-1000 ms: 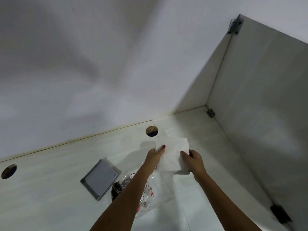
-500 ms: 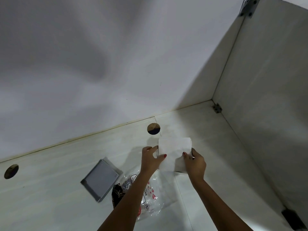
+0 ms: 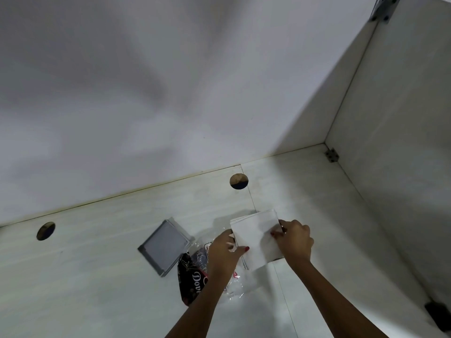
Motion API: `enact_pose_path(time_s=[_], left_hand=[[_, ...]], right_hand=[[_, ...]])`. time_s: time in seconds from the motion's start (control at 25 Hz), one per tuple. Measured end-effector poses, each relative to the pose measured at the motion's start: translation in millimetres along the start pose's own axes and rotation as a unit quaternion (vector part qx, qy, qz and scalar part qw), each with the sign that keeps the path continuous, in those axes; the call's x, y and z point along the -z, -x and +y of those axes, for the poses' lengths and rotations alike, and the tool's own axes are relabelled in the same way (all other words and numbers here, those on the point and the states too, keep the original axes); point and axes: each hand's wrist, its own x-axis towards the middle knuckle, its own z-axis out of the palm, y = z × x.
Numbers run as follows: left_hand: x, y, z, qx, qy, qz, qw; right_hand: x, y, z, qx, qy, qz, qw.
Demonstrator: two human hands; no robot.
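Note:
A stack of white paper napkins (image 3: 256,236) is held just above the pale desk (image 3: 97,276), to the right of centre. My left hand (image 3: 223,254) grips the stack's left edge, thumb on top. On the right side my right hand (image 3: 294,241) pinches the top sheets between fingers and thumb. Whether the stack touches the desk is unclear. A clear plastic wrapper with dark and red print (image 3: 195,276) lies under my left forearm, partly hidden.
A grey square holder (image 3: 164,246) lies flat to the left of the wrapper. Two round cable holes (image 3: 239,181) (image 3: 45,231) pierce the desk near the white back wall. A side panel (image 3: 402,167) with metal brackets closes off the right.
The view has shifted so the stack and hands sit lower. My left thumb has slid onto the stack's lower left edge, and my right fingers have moved up to its right edge.

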Motion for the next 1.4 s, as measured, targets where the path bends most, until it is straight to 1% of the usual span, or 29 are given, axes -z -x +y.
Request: enact_pose_path(time_s=[0.08, 0.2, 0.28, 0.36, 0.4, 0.6, 0.68, 0.8, 1.04, 1.12, 1.2, 1.24, 1.32, 1.4], left_hand=[[0.6, -2.4, 2.1, -0.044, -0.045, 0.005, 0.998], [-0.5, -8.2, 5.6, -0.107, -0.148, -0.031, 0.983], [-2.3, -11.9, 9.0, -0.122, -0.167, -0.037, 0.978], [-5.3, -16.9, 12.5, -0.124, -0.167, -0.017, 0.978], [-6.6, -19.7, 13.8, -0.122, -0.167, -0.007, 0.978], [-8.8, -26.7, 17.0, -0.051, -0.119, 0.041, 0.991], [-10.9, -27.6, 15.5, -0.040, -0.078, 0.060, 0.994], [-12.9, -31.4, 13.2, -0.037, -0.029, 0.058, 0.997], [-13.0, -42.7, 11.2, -0.018, -0.077, 0.074, 0.994], [-15.9, -42.1, 14.1, -0.020, -0.094, 0.079, 0.992], [-20.1, -43.9, 16.2, -0.007, -0.083, 0.087, 0.993], [-21.7, -46.4, 17.0, 0.014, -0.070, 0.086, 0.994], [-23.6, -56.1, 19.1, 0.089, -0.020, 0.068, 0.993], [-24.4, -66.6, 19.9, 0.156, 0.022, 0.040, 0.987]], right_hand=[[2.1, 0.8, -4.0, 0.017, 0.034, 0.013, 0.999], [1.6, 0.8, -7.0, 0.044, 0.057, 0.014, 0.997], [5.0, -2.2, -6.1, 0.057, 0.017, -0.021, 0.998], [9.4, -7.5, -4.4, 0.069, -0.042, -0.061, 0.995], [11.2, -9.4, -3.6, 0.071, -0.052, -0.061, 0.994], [15.4, -19.2, 3.3, 0.106, -0.035, -0.022, 0.994], [15.6, -23.1, 3.8, 0.140, -0.026, -0.010, 0.990], [13.4, -27.8, 3.8, 0.166, -0.020, -0.004, 0.986], [6.0, -40.3, 0.8, 0.146, 0.024, -0.001, 0.989], [0.7, -39.3, 1.1, 0.144, 0.041, 0.019, 0.989], [-4.5, -37.2, 3.9, 0.137, 0.042, 0.033, 0.989], [-6.4, -36.7, 4.4, 0.133, 0.042, 0.037, 0.989], [-8.0, -39.0, 3.5, 0.119, 0.037, 0.027, 0.992], [-6.9, -44.4, 1.6, 0.092, 0.013, -0.019, 0.996]])
